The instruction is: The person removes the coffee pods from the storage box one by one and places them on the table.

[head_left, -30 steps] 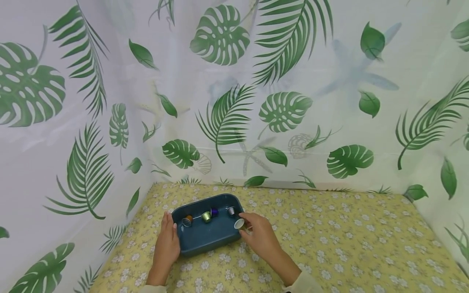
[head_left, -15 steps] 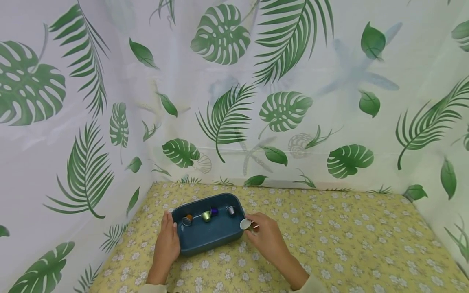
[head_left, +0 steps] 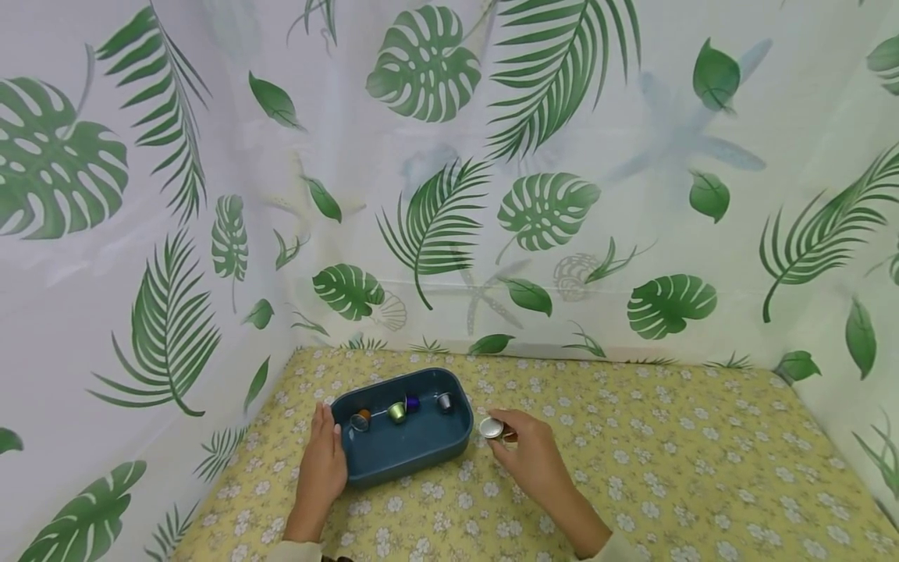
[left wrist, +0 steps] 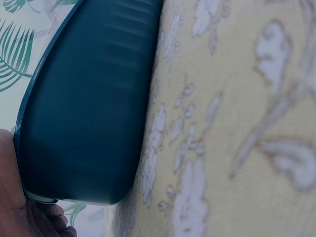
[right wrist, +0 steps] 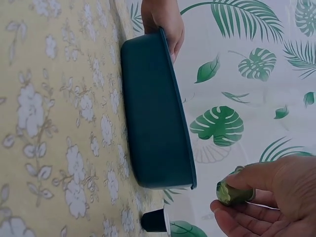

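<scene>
An olive-green coffee capsule (right wrist: 234,192) is pinched between the thumb and fingers of my right hand (head_left: 532,453), just right of the dark blue tray (head_left: 469,441). Its silver lid faces up in the head view. My left hand (head_left: 323,460) lies along the tray's left end, fingers straight and thumb at the rim. Inside the tray are an orange capsule (head_left: 363,417), a light green capsule (head_left: 396,412), a purple capsule (head_left: 412,403) and a silver capsule (head_left: 445,402). A dark capsule (right wrist: 155,220) stands upright on the table in the right wrist view; my right hand hides it in the head view.
A yellow flowered cloth (head_left: 674,460) covers the table and stretches away to the right. White curtains with green leaves (head_left: 562,312) hang behind the table and along its left and right sides.
My right hand has carried the olive-green capsule rightward, from over the tray's right rim to beside the tray. The left hand and the tray have stayed put.
</scene>
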The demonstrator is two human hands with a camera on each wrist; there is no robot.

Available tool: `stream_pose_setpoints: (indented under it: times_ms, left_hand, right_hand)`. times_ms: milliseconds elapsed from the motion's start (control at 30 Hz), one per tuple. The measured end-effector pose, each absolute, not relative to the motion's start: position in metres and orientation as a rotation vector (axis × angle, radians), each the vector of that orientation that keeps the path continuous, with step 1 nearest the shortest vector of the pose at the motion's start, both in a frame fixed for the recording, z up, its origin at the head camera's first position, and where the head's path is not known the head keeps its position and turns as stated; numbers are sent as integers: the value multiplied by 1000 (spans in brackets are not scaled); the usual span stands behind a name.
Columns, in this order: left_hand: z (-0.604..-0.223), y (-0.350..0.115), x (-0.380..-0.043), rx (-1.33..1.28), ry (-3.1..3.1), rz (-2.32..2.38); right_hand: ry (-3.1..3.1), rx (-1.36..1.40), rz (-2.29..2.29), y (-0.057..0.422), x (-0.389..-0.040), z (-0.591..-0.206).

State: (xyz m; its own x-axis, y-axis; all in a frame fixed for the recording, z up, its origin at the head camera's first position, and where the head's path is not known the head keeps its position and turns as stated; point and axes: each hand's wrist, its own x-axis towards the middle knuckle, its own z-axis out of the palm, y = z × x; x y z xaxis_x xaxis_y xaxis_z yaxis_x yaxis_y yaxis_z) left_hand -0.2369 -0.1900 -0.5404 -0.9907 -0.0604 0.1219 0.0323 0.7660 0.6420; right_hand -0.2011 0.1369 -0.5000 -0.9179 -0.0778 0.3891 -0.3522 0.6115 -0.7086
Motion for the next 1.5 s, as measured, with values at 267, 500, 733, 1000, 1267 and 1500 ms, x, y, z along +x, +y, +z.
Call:
stream_pose_setpoints:
  times_ms: [267, 500, 733, 1000, 1267, 1500]
  left_hand:
    - [-539, -189, -237, 20, -2818, -1026]
    - [-539, -189, -235, 22, -2830, -1014]
    - [-538, -190, -237, 32, -2846, -1008]
    - [-539, -190, -238, 30, -2843, -988]
    - [-539, -191, -239, 30, -2846, -984]
    - [-538, -191, -239, 28, -2850, -995]
  right_hand:
    - [-2519, 286, 1266, 151, -202, -504]
    - [-2539, 243, 1235, 165, -203, -508]
    - [-2531, 243, 1132, 177, -210, -515]
    - [-2557, 222, 1133, 182, -217, -520]
    - [-2579, 222, 1081, 183, -224, -530]
    - [-2624, 212, 1094, 183, -229, -534]
